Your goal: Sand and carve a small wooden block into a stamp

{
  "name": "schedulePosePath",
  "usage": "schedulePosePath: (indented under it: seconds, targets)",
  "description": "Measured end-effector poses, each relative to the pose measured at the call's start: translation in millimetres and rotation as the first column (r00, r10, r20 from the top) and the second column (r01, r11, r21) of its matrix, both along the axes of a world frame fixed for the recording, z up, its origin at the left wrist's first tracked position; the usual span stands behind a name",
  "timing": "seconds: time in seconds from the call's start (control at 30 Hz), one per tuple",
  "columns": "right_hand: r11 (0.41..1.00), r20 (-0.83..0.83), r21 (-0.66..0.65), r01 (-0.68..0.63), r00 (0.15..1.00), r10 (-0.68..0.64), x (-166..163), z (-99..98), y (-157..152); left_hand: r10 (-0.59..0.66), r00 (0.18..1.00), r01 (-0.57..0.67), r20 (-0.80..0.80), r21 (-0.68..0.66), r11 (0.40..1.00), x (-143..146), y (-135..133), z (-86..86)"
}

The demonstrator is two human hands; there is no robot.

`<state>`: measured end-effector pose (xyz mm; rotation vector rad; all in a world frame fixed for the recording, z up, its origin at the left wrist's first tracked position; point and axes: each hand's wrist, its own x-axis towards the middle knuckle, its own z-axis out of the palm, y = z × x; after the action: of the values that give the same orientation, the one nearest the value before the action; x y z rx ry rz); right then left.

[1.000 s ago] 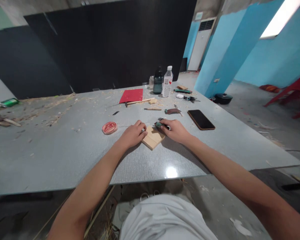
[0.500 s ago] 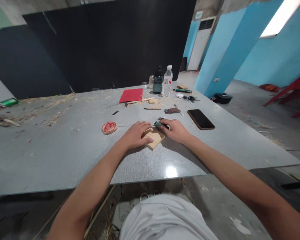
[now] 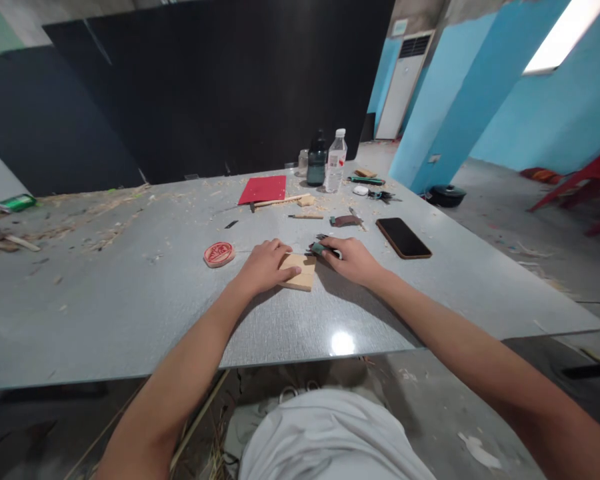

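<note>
A small pale wooden block [image 3: 301,275] lies flat on the grey table [image 3: 130,293] in front of me. My left hand [image 3: 265,265] rests on its left part, fingers laid across the top and pressing it down. My right hand [image 3: 353,259] sits just right of the block, fingers closed round a small dark green tool [image 3: 320,249] whose tip points at the block's far right corner. A round wooden stamp with a red carved face [image 3: 219,254] lies to the left of my left hand.
A black phone [image 3: 403,238] lies to the right. Farther back are a red sheet [image 3: 264,189], a small hammer [image 3: 278,202], carving tools [image 3: 345,221], a dark bottle [image 3: 317,161] and a clear water bottle [image 3: 336,162]. Wood shavings [image 3: 105,233] litter the left side.
The left hand slid further over the block and turned it, so it now lies squarer to me. The right hand with the tool stayed almost in place.
</note>
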<state>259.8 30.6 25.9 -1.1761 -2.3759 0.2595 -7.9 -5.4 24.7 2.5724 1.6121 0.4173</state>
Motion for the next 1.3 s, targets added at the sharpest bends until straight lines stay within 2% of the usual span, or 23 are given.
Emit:
schedulePosePath:
  seconds: [0.2, 0.37, 0.57, 0.77, 0.87, 0.97, 1.1, 1.3]
  targets:
    - [1.000, -0.010, 0.012, -0.015, 1.000, 0.015, 0.8, -0.1, 1.1, 0.250, 0.966, -0.253, -0.065, -0.042, 0.967, -1.6, -4.4, 8.2]
    - [1.000, -0.013, 0.009, -0.014, 1.000, 0.014, 0.4, -0.2, 0.4, 0.281, 0.958, -0.286, -0.065, -0.077, 0.955, 1.1, -7.2, 10.5]
    - [1.000, -0.031, 0.000, -0.007, 0.999, 0.007, 0.7, 0.2, 0.0, 0.121, 0.993, -0.121, -0.005, -0.087, 0.989, 8.6, -9.9, 4.9]
    - [1.000, -0.048, -0.006, 0.007, 0.999, -0.008, 1.1, 0.5, 0.6, 0.005, 0.996, -0.006, 0.089, 0.010, 1.000, 8.5, -8.8, 2.6]
    - [1.000, -0.048, 0.001, -0.004, 0.999, 0.004, 0.7, 1.1, 0.0, -0.150, 0.975, 0.140, 0.166, 0.072, 0.988, 6.2, -5.9, 1.7]
    - [1.000, -0.036, 0.008, -0.010, 0.999, 0.010, 0.1, 1.7, -0.5, -0.277, 0.946, 0.273, 0.168, 0.048, 0.961, 8.3, -5.4, 1.9]
    - [1.000, -0.033, 0.016, 0.001, 0.999, 0.000, 0.3, 1.4, 0.4, -0.333, 0.925, 0.337, 0.184, 0.012, 0.941, 15.0, -9.6, 4.4]
    - [1.000, -0.048, 0.016, -0.001, 0.999, 0.002, 2.2, -0.8, 1.1, -0.349, 0.897, 0.373, 0.272, -0.042, 0.927, 10.9, -11.6, 5.0]
